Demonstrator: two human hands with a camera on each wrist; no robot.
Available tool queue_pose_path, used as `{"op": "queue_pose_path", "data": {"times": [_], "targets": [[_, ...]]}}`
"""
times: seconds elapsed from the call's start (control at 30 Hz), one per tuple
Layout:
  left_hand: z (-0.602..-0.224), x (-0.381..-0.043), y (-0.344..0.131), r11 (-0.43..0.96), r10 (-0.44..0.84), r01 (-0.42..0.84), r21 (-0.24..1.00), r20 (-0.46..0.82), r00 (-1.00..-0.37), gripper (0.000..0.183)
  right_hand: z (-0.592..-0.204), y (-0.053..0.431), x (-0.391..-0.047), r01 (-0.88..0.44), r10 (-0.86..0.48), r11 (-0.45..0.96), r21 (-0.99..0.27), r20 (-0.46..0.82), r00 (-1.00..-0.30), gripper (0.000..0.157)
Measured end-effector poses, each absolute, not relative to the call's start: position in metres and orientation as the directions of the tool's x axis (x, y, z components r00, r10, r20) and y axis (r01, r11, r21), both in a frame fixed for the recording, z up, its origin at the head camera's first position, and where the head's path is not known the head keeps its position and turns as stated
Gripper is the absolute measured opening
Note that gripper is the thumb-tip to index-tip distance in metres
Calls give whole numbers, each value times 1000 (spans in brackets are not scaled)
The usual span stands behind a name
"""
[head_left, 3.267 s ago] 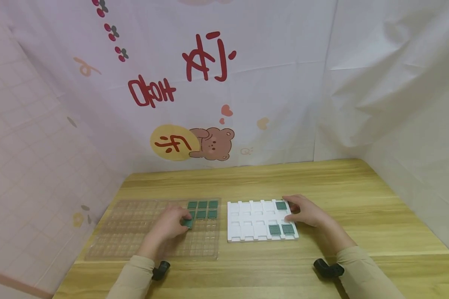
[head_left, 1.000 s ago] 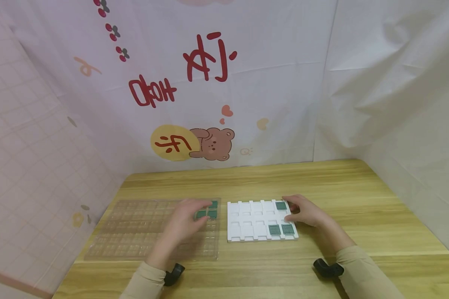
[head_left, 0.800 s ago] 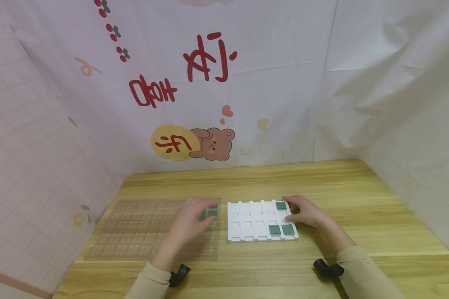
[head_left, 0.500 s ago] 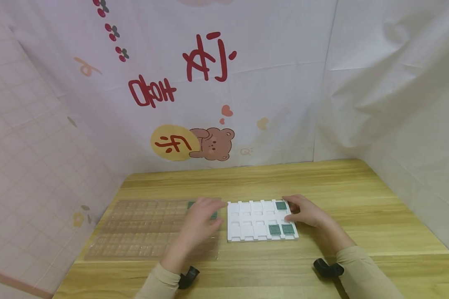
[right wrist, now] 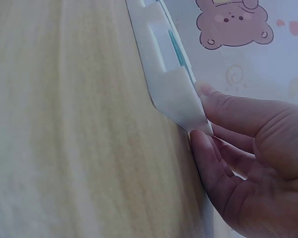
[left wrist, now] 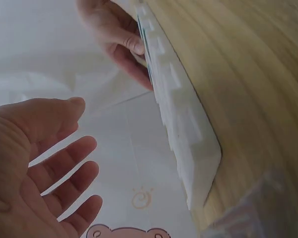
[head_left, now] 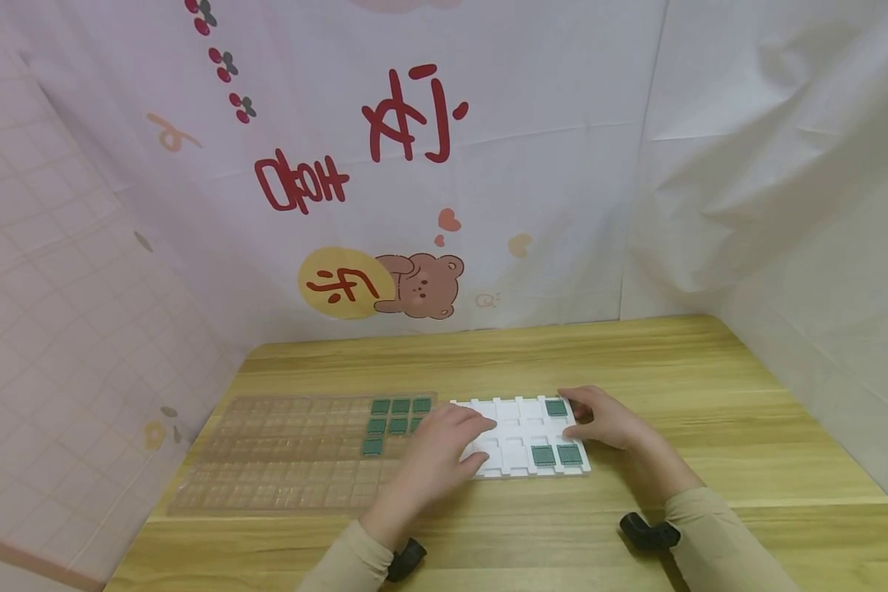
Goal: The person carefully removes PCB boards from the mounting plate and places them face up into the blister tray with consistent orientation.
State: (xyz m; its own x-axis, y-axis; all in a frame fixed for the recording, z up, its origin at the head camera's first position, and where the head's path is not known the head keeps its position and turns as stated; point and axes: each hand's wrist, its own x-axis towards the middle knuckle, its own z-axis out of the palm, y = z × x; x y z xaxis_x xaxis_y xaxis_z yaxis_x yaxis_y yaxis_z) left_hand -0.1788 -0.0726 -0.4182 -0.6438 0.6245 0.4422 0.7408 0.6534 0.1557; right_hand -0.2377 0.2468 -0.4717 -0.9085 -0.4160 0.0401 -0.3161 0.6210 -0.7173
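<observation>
My left hand (head_left: 444, 450) hovers over the left end of the white tray (head_left: 520, 432). In the left wrist view its fingers (left wrist: 72, 158) are spread and hold nothing. My right hand (head_left: 605, 418) grips the right end of this tray, with thumb and fingers pinching its edge in the right wrist view. Three green chips sit in the white tray: one chip (head_left: 556, 408) at the back right and two at the front right, including a corner chip (head_left: 569, 454). Several more green chips (head_left: 400, 406) lie in the clear plastic tray (head_left: 266, 452), with a single chip (head_left: 372, 446) in its third row.
Both trays lie side by side on a wood-grain table (head_left: 533, 534). A white printed curtain (head_left: 548, 205) hangs behind it and along both sides. Each wrist wears a black device, such as the right one (head_left: 649, 533).
Earlier my left hand held a green chip at the clear tray's third row; that chip now lies there. The hand has moved right, over the white tray. My right hand stays put.
</observation>
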Motion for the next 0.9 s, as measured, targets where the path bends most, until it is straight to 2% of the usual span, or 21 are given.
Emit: {"op": "queue_pose_path", "data": {"times": [0.2,0.5,0.9], "targets": [[-422,-180,-56,660,671,750,47,414,-616,38,-472,247,-238,-311,-409,627,-714,38,-912,71],[-422,-181,-31,668,693,744,-28,388,-608,38,-472,247,-237,-304,-406,608,-733,42,-913,71],[-430,-184,1,721,670,692,-47,304,-677,42,-470,245,-236,-307,-406,610,-730,44,-913,70]]}}
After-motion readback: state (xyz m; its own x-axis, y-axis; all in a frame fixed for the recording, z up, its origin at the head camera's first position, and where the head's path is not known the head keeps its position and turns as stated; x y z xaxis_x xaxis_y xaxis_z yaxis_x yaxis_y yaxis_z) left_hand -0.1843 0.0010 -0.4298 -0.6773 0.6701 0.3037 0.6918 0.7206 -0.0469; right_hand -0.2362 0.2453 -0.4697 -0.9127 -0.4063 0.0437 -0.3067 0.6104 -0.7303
